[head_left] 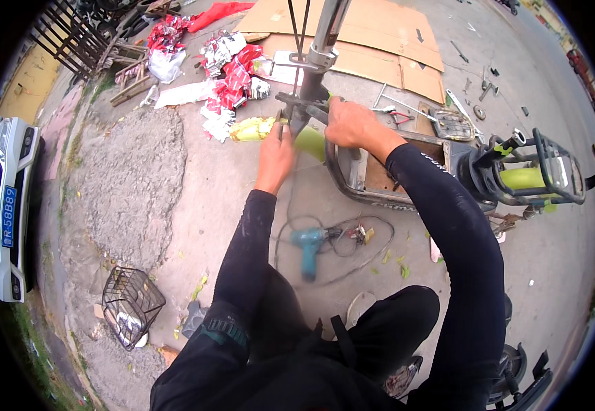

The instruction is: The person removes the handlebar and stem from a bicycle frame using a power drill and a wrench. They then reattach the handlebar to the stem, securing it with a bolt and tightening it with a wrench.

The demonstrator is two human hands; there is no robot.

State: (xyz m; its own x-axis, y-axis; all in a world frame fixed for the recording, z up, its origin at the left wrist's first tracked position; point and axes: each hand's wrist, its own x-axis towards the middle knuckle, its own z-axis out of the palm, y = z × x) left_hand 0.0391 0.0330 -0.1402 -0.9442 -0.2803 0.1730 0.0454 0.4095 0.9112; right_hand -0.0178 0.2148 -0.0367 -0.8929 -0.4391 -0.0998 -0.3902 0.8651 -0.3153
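Note:
An upright steering column (325,42) with a silver clamp and dark cables rises at the top center on a partly stripped vehicle frame (342,168). My right hand (352,127) is closed around a dark handle-like piece (316,111) against the column's lower part. My left hand (277,154) is just left of it, fingers closed at the cables; what exactly they hold is too small to make out. Yellowish padding (249,128) lies behind my left hand. A teal power tool (308,250) with a looped cord lies on the pavement below my hands.
Cardboard sheets (393,38), red-and-white wrappers (229,85) and scattered hand tools (475,116) lie beyond. A rear frame section (551,171) is at right, a wire basket (131,305) lower left, a parked white car (11,144) at far left, wooden pallets (126,75) upper left.

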